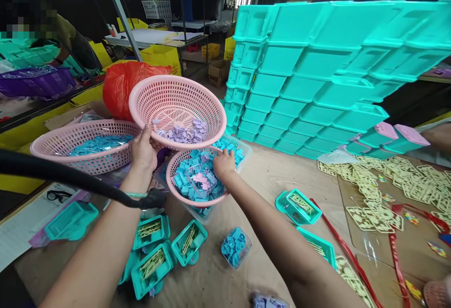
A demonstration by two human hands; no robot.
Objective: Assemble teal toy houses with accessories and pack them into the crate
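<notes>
My left hand [143, 150] is closed on the front rim of a large pink plastic basket [178, 80], tilted toward me, with a small heap of purple plastic pieces [186, 132] inside. Below it, a smaller pink basket [197, 203] holds blue plastic pieces [192, 161] and a clear box with pink pieces [201, 180]. At that basket's right rim my right hand [224, 164] has its fingers curled over the edge; the fingertips are hidden. This smaller basket rests on a clear bin [246, 154] of more blue pieces.
Stacked turquoise bins [299, 73] rise behind to the right. Another pink basket [84, 157] stands left, near a red bag [121, 87]. Turquoise boxes [152, 263] and a clear box of blue pieces [236, 248] lie in front. Cream plastic frames [373, 214] cover the right. A co-worker is at far left.
</notes>
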